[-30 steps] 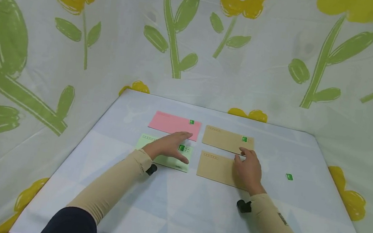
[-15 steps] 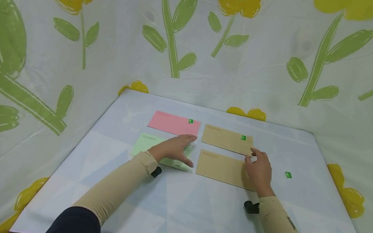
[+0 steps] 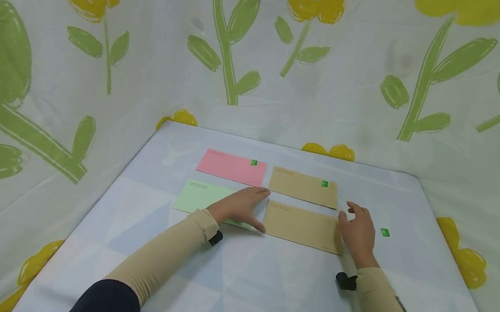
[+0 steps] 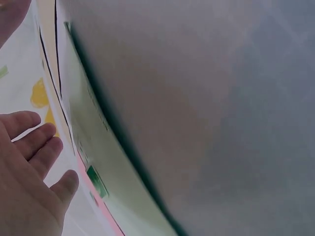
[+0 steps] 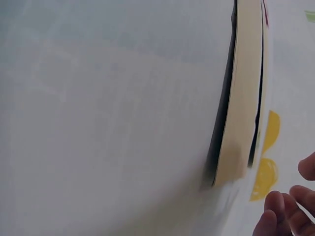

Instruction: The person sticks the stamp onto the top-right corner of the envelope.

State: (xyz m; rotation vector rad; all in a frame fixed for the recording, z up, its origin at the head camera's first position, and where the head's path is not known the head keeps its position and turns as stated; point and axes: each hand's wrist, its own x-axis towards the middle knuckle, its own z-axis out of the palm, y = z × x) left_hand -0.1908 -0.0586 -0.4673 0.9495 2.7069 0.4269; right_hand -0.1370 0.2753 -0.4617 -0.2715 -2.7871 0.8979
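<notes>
My left hand [image 3: 241, 206] hovers with spread fingers over the right end of a green envelope [image 3: 198, 199], hiding part of it. The left wrist view shows a green stamp [image 4: 97, 182] on that envelope. My right hand [image 3: 359, 235] is just past the right end of the front brown envelope [image 3: 299, 226], its fingers loosely bent around nothing. No stamp shows on this envelope. A loose green stamp [image 3: 385, 232] lies on the table right of that hand. In the right wrist view the fingers [image 5: 275, 206] are apart from the brown envelope [image 5: 241, 98].
Behind lie a pink envelope [image 3: 230, 168] and another brown envelope [image 3: 290, 187], each with a green stamp at its upper right. The white and pale blue table [image 3: 196, 285] meets a flower-printed cloth [image 3: 149, 60] at the back and sides. Dark wrist cameras hang below both wrists.
Both hands have shifted right. The right hand has moved from above the front brown envelope's right part to beside its end; the left hand has drifted toward that envelope's left edge.
</notes>
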